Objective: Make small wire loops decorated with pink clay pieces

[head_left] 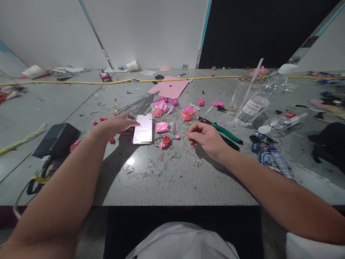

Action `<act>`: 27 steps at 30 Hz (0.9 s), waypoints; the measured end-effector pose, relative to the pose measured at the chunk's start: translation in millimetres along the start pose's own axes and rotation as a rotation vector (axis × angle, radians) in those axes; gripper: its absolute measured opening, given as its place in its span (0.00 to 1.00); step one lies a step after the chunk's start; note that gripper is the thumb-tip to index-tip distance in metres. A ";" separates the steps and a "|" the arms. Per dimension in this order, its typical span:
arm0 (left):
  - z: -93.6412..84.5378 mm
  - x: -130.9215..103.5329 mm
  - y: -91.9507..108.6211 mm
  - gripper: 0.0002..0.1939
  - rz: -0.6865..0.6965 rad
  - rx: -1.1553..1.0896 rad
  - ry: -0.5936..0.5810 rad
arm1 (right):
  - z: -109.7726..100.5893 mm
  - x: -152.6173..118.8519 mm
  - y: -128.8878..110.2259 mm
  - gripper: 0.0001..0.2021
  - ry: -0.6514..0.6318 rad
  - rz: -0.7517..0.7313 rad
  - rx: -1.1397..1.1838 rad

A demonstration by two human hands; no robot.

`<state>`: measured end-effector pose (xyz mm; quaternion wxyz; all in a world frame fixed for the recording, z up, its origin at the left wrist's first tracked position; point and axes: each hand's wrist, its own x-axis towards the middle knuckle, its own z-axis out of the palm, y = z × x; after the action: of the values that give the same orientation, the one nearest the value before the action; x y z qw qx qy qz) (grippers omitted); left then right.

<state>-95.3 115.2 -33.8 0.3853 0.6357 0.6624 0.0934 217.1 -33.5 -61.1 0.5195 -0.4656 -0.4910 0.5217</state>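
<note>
Phone under the left hand, fine strand at the right

The phone (142, 127) lies flat and lit on the grey table (161, 183), nearer the person than the pink sheet (172, 88). The left hand (118, 124) comes in from the phone's left side; its forefinger reaches over the edge to the screen, and the other fingers are loosely bent beside it. That hand is relaxed and open, with nothing gripped; whether the fingertip presses or only hovers, I cannot tell.

Well to the phone's right, the right hand (208, 140) has thumb and forefinger drawn together, and seems to pinch a thin strand (184, 126); the strand is too faint for its ends to be made out. Green-handled pliers (228, 133) lie just beyond that hand.

Between phone and right hand are a pink packet (162, 127) and, nearer the person, a small red flower-like piece (166, 140). Beyond the phone, to its left, a bundle of thin stems (140, 104) fans out.

The step in hand looks like attending to the screen while the strand is kept in the fingers. Any move of the right hand calls for a light, steady pinch, with the strand lifted clear of the red piece and the pliers, where it could snag.
</note>
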 end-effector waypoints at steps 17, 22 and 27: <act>26.5 -11.5 13.2 0.51 0.043 0.191 0.175 | -0.5 -0.3 -0.2 0.08 0.007 0.010 -0.002; 4.3 -11.5 4.7 0.55 0.073 0.238 -0.004 | -0.6 -0.9 -2.5 0.07 0.012 0.005 -0.017; -8.9 -2.2 -11.8 0.59 0.181 0.370 -0.057 | 0.4 -1.8 -4.6 0.06 0.009 -0.004 -0.024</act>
<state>-110.2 114.4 -34.1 0.2706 0.7549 0.5972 -0.0135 217.2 -35.5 -56.5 0.5171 -0.4731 -0.4958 0.5127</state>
